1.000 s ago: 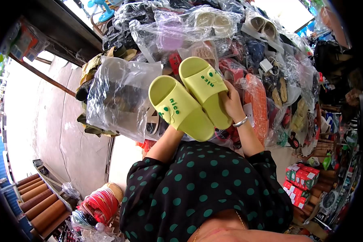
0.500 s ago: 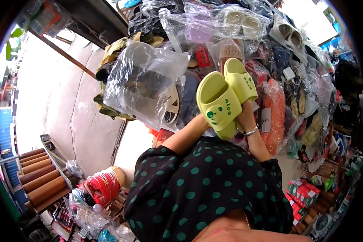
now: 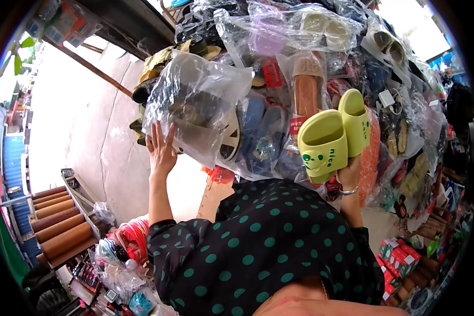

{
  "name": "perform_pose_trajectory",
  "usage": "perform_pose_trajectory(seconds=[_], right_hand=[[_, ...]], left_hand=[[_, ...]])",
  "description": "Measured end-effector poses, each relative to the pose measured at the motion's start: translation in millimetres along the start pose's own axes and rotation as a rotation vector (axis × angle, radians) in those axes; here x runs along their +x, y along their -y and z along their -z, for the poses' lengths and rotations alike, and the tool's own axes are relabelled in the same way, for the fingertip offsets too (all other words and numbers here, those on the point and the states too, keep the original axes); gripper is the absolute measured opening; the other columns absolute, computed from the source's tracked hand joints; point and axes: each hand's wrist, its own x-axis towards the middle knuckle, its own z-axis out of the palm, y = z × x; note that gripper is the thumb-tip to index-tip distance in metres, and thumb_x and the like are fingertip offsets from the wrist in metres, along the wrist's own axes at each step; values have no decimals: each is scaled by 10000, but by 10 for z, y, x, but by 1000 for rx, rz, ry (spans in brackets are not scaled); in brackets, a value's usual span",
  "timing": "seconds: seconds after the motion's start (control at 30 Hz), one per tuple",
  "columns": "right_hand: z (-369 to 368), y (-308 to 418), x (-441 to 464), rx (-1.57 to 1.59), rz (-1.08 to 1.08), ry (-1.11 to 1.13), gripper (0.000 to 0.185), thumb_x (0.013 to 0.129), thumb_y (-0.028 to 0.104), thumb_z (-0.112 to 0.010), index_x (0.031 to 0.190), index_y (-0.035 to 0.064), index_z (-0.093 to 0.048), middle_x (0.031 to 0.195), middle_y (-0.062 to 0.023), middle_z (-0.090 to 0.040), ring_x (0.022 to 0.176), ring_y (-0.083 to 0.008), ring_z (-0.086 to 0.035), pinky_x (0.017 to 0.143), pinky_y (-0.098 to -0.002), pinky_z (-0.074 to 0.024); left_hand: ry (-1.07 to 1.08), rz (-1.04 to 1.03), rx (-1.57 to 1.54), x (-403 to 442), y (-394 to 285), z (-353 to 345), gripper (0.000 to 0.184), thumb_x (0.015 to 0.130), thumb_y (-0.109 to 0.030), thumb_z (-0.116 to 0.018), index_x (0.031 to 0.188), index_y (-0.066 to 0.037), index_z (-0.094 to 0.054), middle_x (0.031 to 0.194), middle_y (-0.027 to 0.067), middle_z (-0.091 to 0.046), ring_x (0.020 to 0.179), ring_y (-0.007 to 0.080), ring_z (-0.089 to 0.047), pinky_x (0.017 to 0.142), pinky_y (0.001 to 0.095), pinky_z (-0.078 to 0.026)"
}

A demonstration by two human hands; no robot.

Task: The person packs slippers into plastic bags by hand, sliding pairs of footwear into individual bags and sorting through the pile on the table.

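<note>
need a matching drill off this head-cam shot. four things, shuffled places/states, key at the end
Column one
1. silver metal bangle
2. bare left hand
3. yellow-green slides with dark green lettering
4. red-and-white cardboard boxes

Column two
A. held in the right hand
B. stacked at the picture's lower right
C. around the right wrist
D. spread open at the edge of a clear plastic bag

Pairs: 1-C, 2-D, 3-A, 4-B
</note>
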Motion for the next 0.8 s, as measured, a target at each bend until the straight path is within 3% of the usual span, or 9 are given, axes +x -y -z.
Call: perform_pose_trajectory(seconds=[0.1, 0.2, 0.27, 0.33, 0.43, 0.5, 0.6, 0.73, 0.8], right_hand=[[13, 7, 3, 128, -58, 17, 386, 835, 87, -618, 1174, -72, -522, 1099, -143, -622, 963, -204, -610, 835, -304, -474], [11, 66, -5, 133, -87, 65, 427, 835, 73, -593, 1229, -56, -490, 1180, -148, -584, 1045, -215, -581, 894, -315, -448], [57, 110, -7, 70, -55, 68, 437, 832, 73, -600, 1233, -59, -486, 1185, -147, -582, 1047, -217, -580, 896, -316, -446], [124, 135, -48, 5, -32, 60, 448, 829, 73, -607, 1237, -62, -482, 1189, -145, -580, 1050, -219, -579, 898, -317, -445], [265, 138, -122, -104, 38, 39, 458, 824, 71, -618, 1240, -62, -480, 1205, -142, -574, 1062, -218, -572, 903, -315, -439], [349, 171, -160, -32, 51, -5, 458, 822, 70, -622, 1240, -56, -483, 1205, -143, -576, 1072, -213, -567, 904, -310, -437], [454, 264, -212, -136, 48, -141, 465, 758, 87, -697, 1170, -51, -531, 1105, -160, -613, 974, -244, -607, 838, -327, -462], [606, 311, -365, -77, 41, -283, 476, 748, 75, -708, 1172, -44, -529, 1109, -149, -611, 967, -227, -606, 830, -324, -469], [736, 302, -464, -86, 116, -250, 485, 807, 77, -651, 1246, -40, -482, 1214, -128, -566, 1073, -198, -557, 913, -327, -431]], left_hand=[[-102, -79, -1, -20, 147, -141, 864, 664, -77, -705, 1411, -279, -321, 1491, 155, -192, 1399, 296, -147, 1096, 530, -135], [-228, -164, 10, 154, 147, -106, 738, 653, -60, -702, 1328, -222, -452, 1422, 96, -354, 1336, 263, -312, 1083, 507, -176], [-241, -288, -63, 305, 156, -7, 623, 644, -33, -671, 1231, -202, -549, 1301, 66, -509, 1225, 237, -463, 1056, 451, -258], [-320, -267, -285, 443, -65, 387, 483, 680, -6, -607, 1140, -153, -592, 1101, 85, -634, 977, 272, -615, 855, 392, -469], [-500, -117, -458, 625, -282, 724, 356, 814, -87, -620, 1160, -106, -541, 1082, 123, -629, 874, 280, -652, 692, 366, -529], [-716, -5, -534, 722, -548, 1039, 412, 826, -118, -662, 1200, -72, -496, 1063, 100, -608, 808, 164, -630, 661, 272, -525], [-1068, -141, -701, 946, -899, 1391, 320, 833, -43, -650, 1119, 36, -530, 1057, 114, -606, 796, 158, -617, 647, 246, -545], [-1106, -378, -736, 1169, -1590, 1448, 251, 829, -65, -669, 1053, 27, -605, 928, 115, -663, 758, 180, -647, 623, 267, -550], [-924, -491, -675, 1105, -2096, 1470, 315, 788, -109, -684, 1095, -58, -640, 912, 75, -687, 786, 210, -663, 665, 305, -525]])
